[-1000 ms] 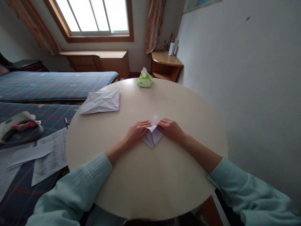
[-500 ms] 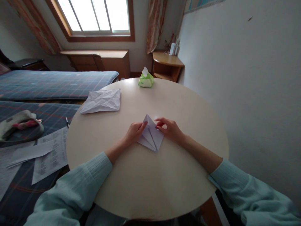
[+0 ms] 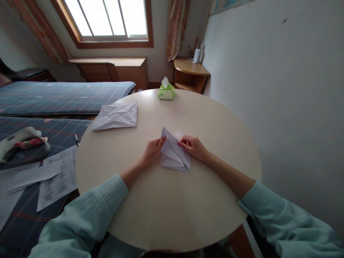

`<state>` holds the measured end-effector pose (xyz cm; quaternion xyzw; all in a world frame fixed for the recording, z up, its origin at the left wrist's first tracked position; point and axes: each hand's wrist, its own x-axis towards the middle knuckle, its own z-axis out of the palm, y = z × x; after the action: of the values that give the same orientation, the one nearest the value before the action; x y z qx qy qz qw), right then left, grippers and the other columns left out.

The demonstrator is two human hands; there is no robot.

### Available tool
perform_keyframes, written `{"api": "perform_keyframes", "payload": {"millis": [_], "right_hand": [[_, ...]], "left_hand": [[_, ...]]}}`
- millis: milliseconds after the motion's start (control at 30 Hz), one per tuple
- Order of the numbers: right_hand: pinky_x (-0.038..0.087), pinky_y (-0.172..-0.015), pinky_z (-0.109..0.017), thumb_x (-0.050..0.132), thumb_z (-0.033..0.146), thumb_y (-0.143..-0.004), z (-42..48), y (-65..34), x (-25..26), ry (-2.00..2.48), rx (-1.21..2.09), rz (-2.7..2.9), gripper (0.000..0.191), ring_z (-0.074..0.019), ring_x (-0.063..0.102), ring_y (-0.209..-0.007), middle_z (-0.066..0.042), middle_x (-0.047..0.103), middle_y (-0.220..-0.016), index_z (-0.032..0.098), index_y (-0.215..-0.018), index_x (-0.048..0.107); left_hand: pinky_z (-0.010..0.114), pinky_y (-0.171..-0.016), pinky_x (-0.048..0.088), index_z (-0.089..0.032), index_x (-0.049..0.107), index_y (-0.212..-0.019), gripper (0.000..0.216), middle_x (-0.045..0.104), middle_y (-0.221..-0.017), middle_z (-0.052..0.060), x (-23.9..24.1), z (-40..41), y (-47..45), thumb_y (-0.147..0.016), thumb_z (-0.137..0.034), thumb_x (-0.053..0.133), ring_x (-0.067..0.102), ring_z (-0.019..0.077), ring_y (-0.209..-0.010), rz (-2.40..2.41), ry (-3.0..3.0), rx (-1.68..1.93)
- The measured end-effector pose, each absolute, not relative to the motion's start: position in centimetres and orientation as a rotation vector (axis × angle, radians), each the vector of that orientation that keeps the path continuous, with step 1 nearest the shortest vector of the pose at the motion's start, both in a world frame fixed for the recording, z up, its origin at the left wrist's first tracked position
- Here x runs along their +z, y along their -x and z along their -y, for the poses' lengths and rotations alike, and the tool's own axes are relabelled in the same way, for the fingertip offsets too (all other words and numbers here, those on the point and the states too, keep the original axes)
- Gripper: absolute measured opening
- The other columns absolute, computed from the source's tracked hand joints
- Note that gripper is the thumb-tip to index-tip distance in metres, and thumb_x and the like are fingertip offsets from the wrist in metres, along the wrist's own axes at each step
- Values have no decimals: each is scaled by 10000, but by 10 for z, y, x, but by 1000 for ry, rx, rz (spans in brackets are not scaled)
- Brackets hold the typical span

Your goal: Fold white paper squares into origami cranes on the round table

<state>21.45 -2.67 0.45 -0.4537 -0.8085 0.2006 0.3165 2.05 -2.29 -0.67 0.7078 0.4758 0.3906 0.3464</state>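
A small folded white paper [image 3: 173, 152] lies in the middle of the round beige table [image 3: 166, 215], its pointed tip lifted toward the far side. My left hand [image 3: 153, 150] grips the paper's left edge with curled fingers. My right hand [image 3: 194, 147] pinches its right edge, fingers bent over the fold. Both forearms rest on the table in pale green sleeves.
A creased, unfolded white sheet [image 3: 116, 115] lies at the table's far left. A green tissue pack [image 3: 166, 91] stands at the far edge. Left of the table a plaid bed [image 3: 53, 96] carries printed papers [image 3: 56, 179] and a pen [image 3: 76, 139]. A wall runs along the right.
The paper was pressed flat under both hands; since then a flap has opened and its tip has risen, and the piece has turned a little clockwise. Both hands have stayed on its edges.
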Motion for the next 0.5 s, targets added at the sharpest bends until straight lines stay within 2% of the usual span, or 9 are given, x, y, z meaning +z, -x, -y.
{"api": "perform_keyframes", "payload": {"millis": [133, 233, 300, 367, 433, 500], "right_hand": [[315, -518, -212, 446, 321, -804, 27, -215, 4, 1190, 543, 2128, 282, -89, 410, -526, -2, 494, -578, 141, -604, 532], [306, -513, -210, 441, 315, -803, 27, -215, 3, 1198, 541, 2116, 283, -88, 400, -519, 4, 480, -565, 143, -594, 522], [300, -508, -209, 439, 309, -802, 27, -215, 3, 1197, 547, 2105, 282, -85, 390, -508, 11, 470, -550, 146, -584, 511], [297, -507, -207, 441, 302, -801, 27, -215, 4, 1178, 560, 2105, 276, -85, 391, -506, 14, 468, -545, 148, -582, 506], [303, -514, -207, 441, 297, -803, 28, -214, 4, 1142, 568, 2123, 273, -88, 406, -523, 9, 475, -558, 146, -587, 511], [312, -524, -208, 431, 292, -812, 29, -214, 5, 1099, 570, 2144, 277, -93, 423, -547, 0, 484, -580, 143, -596, 519]], "left_hand": [[192, -401, 183, -158, 332, -469, 486, 268, -464, -43, -7, 23, -20, -785, -527, 331, 261, 60, -443, -1233, -1876, 1024], [179, -432, 289, -134, 456, -531, 376, 401, -496, -29, -7, 24, -19, -787, -400, 387, 378, 76, -476, -1137, -1908, 973], [190, -511, 378, -121, 541, -619, 259, 529, -599, -1, -6, 24, -19, -755, -317, 443, 484, 104, -571, -1050, -1954, 916], [218, -631, 435, -116, 603, -739, 197, 620, -785, 39, -3, 26, -20, -727, -268, 479, 555, 141, -724, -993, -1991, 885], [242, -730, 445, -120, 624, -888, 248, 630, -978, 70, -1, 27, -21, -724, -246, 487, 573, 165, -852, -980, -1981, 876], [249, -750, 451, -131, 610, -995, 309, 617, -1060, 75, 1, 28, -22, -734, -236, 480, 583, 169, -879, -1003, -1940, 864]]}}
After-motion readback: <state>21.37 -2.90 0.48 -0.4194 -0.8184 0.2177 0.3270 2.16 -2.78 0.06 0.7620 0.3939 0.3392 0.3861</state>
